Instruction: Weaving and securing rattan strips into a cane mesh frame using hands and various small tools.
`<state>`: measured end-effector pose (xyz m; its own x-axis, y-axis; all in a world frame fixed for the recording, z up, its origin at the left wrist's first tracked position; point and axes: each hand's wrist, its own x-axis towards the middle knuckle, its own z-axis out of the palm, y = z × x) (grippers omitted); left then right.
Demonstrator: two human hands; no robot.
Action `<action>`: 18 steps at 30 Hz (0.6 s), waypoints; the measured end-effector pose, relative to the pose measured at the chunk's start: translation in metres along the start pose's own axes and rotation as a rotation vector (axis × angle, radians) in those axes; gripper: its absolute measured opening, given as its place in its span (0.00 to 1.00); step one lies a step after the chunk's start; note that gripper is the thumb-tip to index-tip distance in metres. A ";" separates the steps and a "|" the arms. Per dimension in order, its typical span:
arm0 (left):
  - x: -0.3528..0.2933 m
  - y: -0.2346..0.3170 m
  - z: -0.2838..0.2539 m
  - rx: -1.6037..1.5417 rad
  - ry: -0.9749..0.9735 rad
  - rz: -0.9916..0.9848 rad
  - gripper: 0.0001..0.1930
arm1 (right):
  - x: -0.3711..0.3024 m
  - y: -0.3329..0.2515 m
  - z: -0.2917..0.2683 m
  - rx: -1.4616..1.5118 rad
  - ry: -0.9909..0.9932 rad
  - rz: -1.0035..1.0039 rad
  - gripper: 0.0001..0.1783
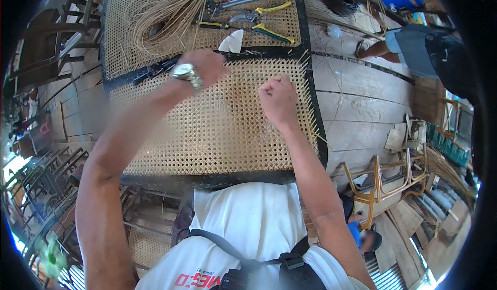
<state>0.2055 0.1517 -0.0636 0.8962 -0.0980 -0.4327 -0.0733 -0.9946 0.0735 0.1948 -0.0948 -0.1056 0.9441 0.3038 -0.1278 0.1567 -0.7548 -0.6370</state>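
Observation:
A woven cane panel [207, 134] with a black frame lies in front of me, its open mesh filling most of the near section. My right hand [279, 101] is closed, fingers curled together, low over the right part of the mesh; whatever it grips is too small to make out. My left hand [204, 67], with a metal wristwatch [184, 72] on its wrist, is over the mesh's far edge by the black crossbar. Motion blurs its fingers, so their hold is unclear. Loose cane ends [309, 101] stick out along the right edge.
Beyond the crossbar lie a coil of cane strands [160, 23], yellow-handled pruning shears [253, 17], and a white scrap [231, 41]. A black tool [155, 70] rests on the crossbar. A person [422, 52] is at the far right; chair frames [383, 181] stand right.

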 end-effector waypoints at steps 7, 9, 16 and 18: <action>-0.042 -0.101 -0.008 -0.243 -0.023 -0.313 0.28 | -0.014 0.025 -0.028 0.299 -0.087 -0.131 0.12; -0.069 -0.083 0.025 -0.453 0.009 -0.193 0.27 | 0.001 0.035 -0.038 0.392 -0.121 0.048 0.14; -0.130 0.034 0.049 -0.779 -0.091 -0.240 0.24 | 0.067 0.004 -0.025 0.243 -0.022 -0.095 0.12; -0.134 0.044 0.039 -0.789 -0.051 -0.373 0.24 | 0.087 -0.029 -0.019 0.174 -0.059 -0.183 0.11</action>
<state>0.0645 0.1197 -0.0375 0.7793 0.2092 -0.5907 0.5620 -0.6502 0.5112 0.2775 -0.0573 -0.0838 0.8855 0.4630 -0.0394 0.2661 -0.5748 -0.7738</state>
